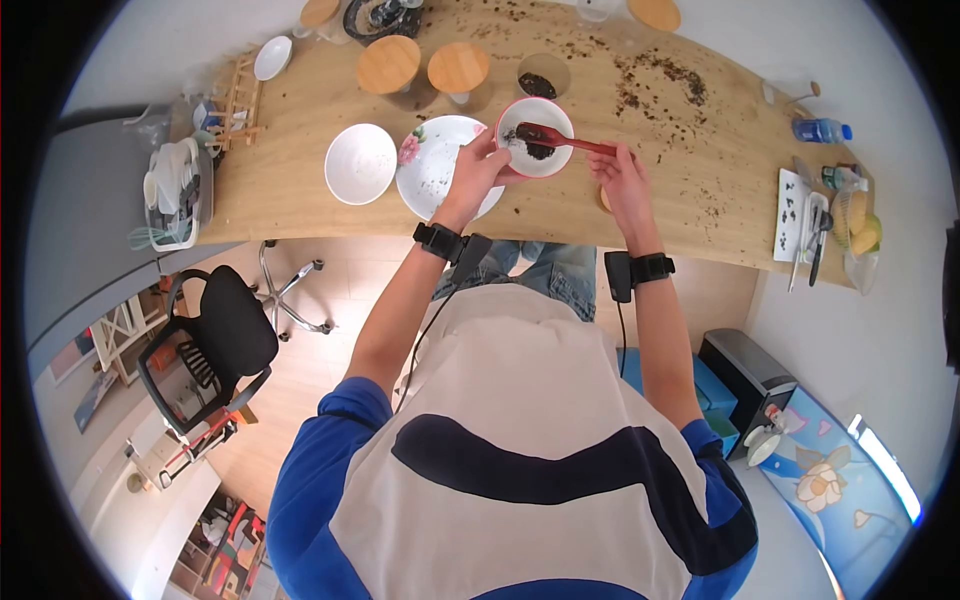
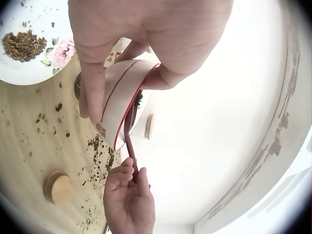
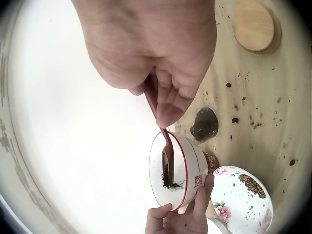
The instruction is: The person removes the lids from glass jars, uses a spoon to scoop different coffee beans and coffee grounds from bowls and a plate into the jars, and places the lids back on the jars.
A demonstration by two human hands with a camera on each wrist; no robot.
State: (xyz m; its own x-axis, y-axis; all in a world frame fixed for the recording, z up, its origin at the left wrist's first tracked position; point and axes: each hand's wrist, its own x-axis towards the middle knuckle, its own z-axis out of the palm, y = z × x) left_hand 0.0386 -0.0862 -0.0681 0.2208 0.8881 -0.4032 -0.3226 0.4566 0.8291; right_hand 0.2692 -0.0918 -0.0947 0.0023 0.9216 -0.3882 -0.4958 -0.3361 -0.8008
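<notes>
My left hand [image 1: 478, 172] grips a white bowl with a red rim [image 1: 562, 112], thumb at the rim and fingers around the outside. The bowl is held tilted above the table, and dark loose bits [image 3: 168, 181] lie inside it. In my right hand [image 1: 623, 190] is the handle of a dark red scoop [image 1: 545, 134], its head inside the bowl by the dark bits. Just under and left of the bowl sits a floral plate [image 1: 418, 180]; the left wrist view shows a pile of brown seeds [image 2: 23, 46] on it.
A white bowl [image 1: 360, 164] stands left of the plate. Behind are wood-lidded jars [image 1: 388, 64] and an open glass jar [image 1: 540, 84] with dark contents. Dark crumbs [image 1: 660, 82] are scattered over the wooden table [image 1: 290, 190]. A blue bottle [image 1: 820, 131] stands at the right.
</notes>
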